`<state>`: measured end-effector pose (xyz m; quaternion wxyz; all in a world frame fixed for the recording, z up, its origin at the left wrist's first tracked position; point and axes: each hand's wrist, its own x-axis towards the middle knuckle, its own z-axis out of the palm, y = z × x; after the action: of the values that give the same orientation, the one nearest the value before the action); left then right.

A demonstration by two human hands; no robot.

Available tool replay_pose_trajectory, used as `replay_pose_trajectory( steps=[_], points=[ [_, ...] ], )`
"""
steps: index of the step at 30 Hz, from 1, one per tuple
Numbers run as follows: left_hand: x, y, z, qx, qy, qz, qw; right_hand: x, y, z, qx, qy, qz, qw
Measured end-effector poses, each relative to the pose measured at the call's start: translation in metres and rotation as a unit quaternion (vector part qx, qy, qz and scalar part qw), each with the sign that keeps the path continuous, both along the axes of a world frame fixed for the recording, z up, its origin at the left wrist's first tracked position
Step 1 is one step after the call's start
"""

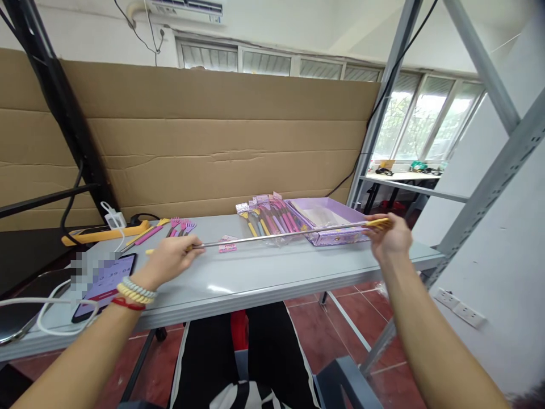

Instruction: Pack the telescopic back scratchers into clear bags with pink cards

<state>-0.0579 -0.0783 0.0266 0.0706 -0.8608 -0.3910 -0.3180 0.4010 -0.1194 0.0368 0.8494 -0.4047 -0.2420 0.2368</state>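
A telescopic back scratcher (272, 237), its thin metal rod pulled out long, stretches nearly level above the table between my hands. My left hand (175, 258) is closed around its left end, where a bit of yellow handle pokes out. Around the yellow right end my right hand (390, 236) is also closed. Behind the rod lie several packaged back scratchers (272, 213) in clear plastic, yellow, pink and purple. Beside them stands a purple box (336, 211) with clear plastic inside. A small pink card (227, 245) lies under the rod, and loose pink and purple back scratchers (181, 226) rest behind my left hand.
The grey table (238, 272) has a cardboard wall (230, 130) behind it. A phone with a lit screen (110, 281), white cables (46, 304) and a yellow object (106, 234) are at left. A metal post (481, 187) rises at right.
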Motion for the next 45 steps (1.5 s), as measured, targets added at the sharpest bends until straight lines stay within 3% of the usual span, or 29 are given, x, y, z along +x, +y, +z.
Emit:
replay_pose_trajectory(
  steps=[3,6,9,12,17,20,22,25,29,31,34,37,39,42,45],
  points=[
    [0.053,-0.015,-0.004,0.037,0.044,-0.015,0.998,-0.084,0.001,-0.020,-0.027,-0.114,0.057,0.992],
    [0.091,-0.026,-0.009,0.073,0.093,-0.033,0.992,-0.158,-0.008,-0.045,-0.048,-0.241,0.152,0.958],
    [0.088,-0.027,-0.014,0.108,0.136,-0.054,0.983,-0.176,-0.016,-0.056,-0.062,-0.294,0.223,0.927],
    [0.054,-0.018,-0.015,0.137,0.133,-0.026,0.981,-0.135,-0.012,-0.049,-0.088,-0.266,0.205,0.938],
    [-0.006,-0.001,-0.005,0.131,0.106,0.056,0.984,-0.018,0.007,-0.029,-0.111,-0.194,0.121,0.967],
    [-0.027,0.003,0.002,0.106,0.077,0.094,0.987,0.040,0.008,-0.026,-0.088,-0.147,0.050,0.984],
    [-0.035,0.004,0.004,0.093,0.079,0.089,0.989,0.065,0.004,-0.028,-0.092,-0.152,0.041,0.983],
    [-0.038,0.006,0.001,0.109,0.076,0.080,0.988,0.079,-0.004,-0.032,-0.087,-0.153,0.085,0.981],
    [-0.040,0.008,-0.005,0.147,0.032,0.096,0.984,0.071,-0.005,-0.036,-0.037,-0.152,0.167,0.973],
    [-0.044,0.010,-0.007,0.142,0.020,0.108,0.984,0.065,-0.002,-0.036,0.000,-0.134,0.130,0.982],
    [-0.050,0.011,-0.006,0.061,0.025,0.101,0.993,0.057,0.003,-0.030,0.026,-0.117,0.075,0.990],
    [-0.043,0.009,-0.001,-0.029,0.026,0.078,0.996,0.037,0.003,-0.020,-0.015,-0.143,0.134,0.981],
    [-0.019,0.002,0.003,-0.048,0.025,0.065,0.996,0.002,0.001,-0.014,-0.033,-0.176,0.175,0.968],
    [0.046,-0.017,0.006,-0.054,0.041,0.062,0.996,-0.078,-0.002,-0.012,-0.016,-0.260,0.200,0.944],
    [0.109,-0.033,0.003,-0.040,0.101,0.023,0.994,-0.158,-0.007,-0.022,-0.003,-0.381,0.211,0.900]
  ],
)
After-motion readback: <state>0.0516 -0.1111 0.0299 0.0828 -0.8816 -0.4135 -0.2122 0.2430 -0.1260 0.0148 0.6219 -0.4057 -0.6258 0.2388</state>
